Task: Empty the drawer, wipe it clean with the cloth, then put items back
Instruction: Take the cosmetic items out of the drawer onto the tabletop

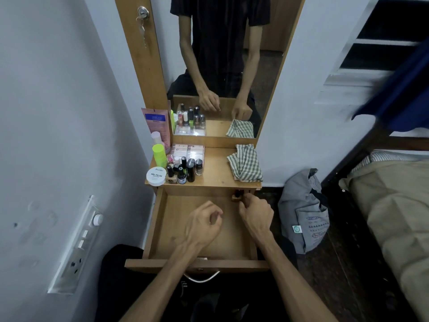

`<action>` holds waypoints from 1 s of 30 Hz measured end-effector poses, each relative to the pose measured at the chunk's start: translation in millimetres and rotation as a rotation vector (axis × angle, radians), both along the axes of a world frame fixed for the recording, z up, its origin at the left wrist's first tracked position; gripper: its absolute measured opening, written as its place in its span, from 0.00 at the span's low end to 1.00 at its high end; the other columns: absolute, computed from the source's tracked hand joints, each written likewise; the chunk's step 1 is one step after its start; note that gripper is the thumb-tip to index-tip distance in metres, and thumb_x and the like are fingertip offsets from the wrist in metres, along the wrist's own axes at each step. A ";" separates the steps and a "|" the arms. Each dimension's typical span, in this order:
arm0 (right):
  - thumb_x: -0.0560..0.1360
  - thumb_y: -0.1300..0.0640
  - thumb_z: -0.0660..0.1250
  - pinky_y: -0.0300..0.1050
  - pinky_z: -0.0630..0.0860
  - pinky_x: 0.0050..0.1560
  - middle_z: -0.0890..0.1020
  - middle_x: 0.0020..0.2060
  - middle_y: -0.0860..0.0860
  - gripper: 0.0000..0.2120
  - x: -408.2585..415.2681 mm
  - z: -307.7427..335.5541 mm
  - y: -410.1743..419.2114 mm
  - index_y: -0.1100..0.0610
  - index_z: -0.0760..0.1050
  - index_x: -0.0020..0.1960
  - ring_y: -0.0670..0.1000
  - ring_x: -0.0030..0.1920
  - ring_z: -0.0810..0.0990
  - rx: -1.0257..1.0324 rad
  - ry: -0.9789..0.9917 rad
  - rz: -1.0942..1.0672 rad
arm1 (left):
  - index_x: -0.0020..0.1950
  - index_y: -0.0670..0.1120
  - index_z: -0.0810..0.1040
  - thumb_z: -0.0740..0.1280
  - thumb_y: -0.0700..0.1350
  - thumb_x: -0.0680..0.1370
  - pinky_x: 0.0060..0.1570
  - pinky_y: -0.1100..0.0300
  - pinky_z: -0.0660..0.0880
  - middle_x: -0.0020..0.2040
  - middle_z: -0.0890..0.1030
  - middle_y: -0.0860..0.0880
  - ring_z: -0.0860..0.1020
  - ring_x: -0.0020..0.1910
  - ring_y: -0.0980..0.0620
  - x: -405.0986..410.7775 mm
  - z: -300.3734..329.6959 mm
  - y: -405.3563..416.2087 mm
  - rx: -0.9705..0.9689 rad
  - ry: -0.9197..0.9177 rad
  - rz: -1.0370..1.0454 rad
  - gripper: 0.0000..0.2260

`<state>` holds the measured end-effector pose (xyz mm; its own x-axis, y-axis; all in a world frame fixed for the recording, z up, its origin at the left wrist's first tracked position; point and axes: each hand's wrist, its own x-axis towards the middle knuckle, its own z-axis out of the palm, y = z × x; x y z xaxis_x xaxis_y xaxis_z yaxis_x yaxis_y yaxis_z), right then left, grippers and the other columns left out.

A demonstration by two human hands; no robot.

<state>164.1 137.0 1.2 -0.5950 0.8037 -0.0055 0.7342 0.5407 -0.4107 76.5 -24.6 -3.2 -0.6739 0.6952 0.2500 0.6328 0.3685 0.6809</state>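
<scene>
Right hand pinches the last small brown bottle at the pulled-out wooden drawer's back corner to clear it, left hand loosely curled empty, green checked cloth waiting on the shelf.

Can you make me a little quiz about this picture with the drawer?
1. True or false: the checked cloth lies inside the drawer.
2. Which hand reaches to the small brown bottle at the back right corner of the drawer? A) left hand B) right hand C) both
3. Fill in: the white round tub stands on the shelf and its lid reads "NAIL ____".

Key:
1. False. The cloth lies on the shelf, at its right end.
2. B. The right hand's fingers are curled at the bottle; the left hand hovers over the drawer floor and holds nothing.
3. POLISH
</scene>
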 end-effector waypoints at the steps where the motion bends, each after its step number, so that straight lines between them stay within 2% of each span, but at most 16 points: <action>1: 0.77 0.47 0.67 0.50 0.79 0.47 0.86 0.45 0.56 0.12 -1.9 -1.8 1.0 0.49 0.81 0.58 0.60 0.48 0.85 0.010 -0.002 0.006 | 0.45 0.52 0.82 0.66 0.46 0.71 0.39 0.59 0.76 0.42 0.78 0.57 0.72 0.35 0.60 0.0 -4.0 4.2 -0.028 -0.023 -0.008 0.06; 6: 0.79 0.45 0.64 0.49 0.75 0.44 0.85 0.46 0.57 0.14 -12.3 -8.2 4.9 0.52 0.79 0.58 0.61 0.49 0.84 0.052 0.002 0.021 | 0.49 0.52 0.82 0.68 0.45 0.72 0.41 0.63 0.71 0.44 0.78 0.58 0.71 0.37 0.60 -2.4 -11.0 17.6 -0.159 -0.054 -0.024 0.08; 9: 0.81 0.44 0.62 0.50 0.76 0.44 0.85 0.47 0.57 0.15 -14.0 -15.0 3.4 0.51 0.77 0.62 0.62 0.49 0.84 0.067 -0.014 0.030 | 0.51 0.52 0.82 0.68 0.44 0.72 0.43 0.64 0.69 0.45 0.78 0.57 0.71 0.38 0.59 -4.0 -11.4 21.5 -0.190 -0.066 -0.032 0.09; 15: 0.82 0.44 0.60 0.50 0.75 0.43 0.85 0.46 0.57 0.15 -19.4 -23.0 0.9 0.52 0.76 0.61 0.63 0.47 0.84 0.086 -0.004 0.017 | 0.55 0.52 0.82 0.68 0.45 0.73 0.47 0.58 0.74 0.47 0.79 0.55 0.78 0.43 0.52 -7.8 -14.4 30.3 -0.234 -0.089 -0.032 0.11; 24: 0.77 0.47 0.70 0.47 0.73 0.38 0.86 0.39 0.54 0.09 -26.8 -25.7 -2.6 0.53 0.82 0.48 0.62 0.41 0.84 0.056 0.202 -0.090 | 0.57 0.50 0.82 0.67 0.45 0.73 0.49 0.57 0.75 0.48 0.79 0.55 0.79 0.45 0.51 -5.5 -24.2 22.4 -0.262 -0.112 -0.048 0.13; 27: 0.75 0.49 0.72 0.45 0.72 0.38 0.86 0.39 0.51 0.07 -23.9 -22.7 -4.3 0.51 0.84 0.49 0.58 0.42 0.85 0.024 0.256 -0.092 | 0.57 0.50 0.82 0.68 0.44 0.74 0.50 0.58 0.75 0.49 0.79 0.55 0.78 0.46 0.52 -7.1 -25.2 17.5 -0.251 -0.109 -0.040 0.12; 30: 0.73 0.50 0.74 0.44 0.75 0.41 0.85 0.39 0.48 0.07 -17.0 -19.1 -8.1 0.51 0.85 0.50 0.53 0.42 0.84 -0.016 0.297 -0.023 | 0.56 0.49 0.82 0.68 0.43 0.74 0.49 0.60 0.73 0.48 0.79 0.54 0.78 0.44 0.52 -8.4 -23.9 12.5 -0.227 -0.104 -0.034 0.12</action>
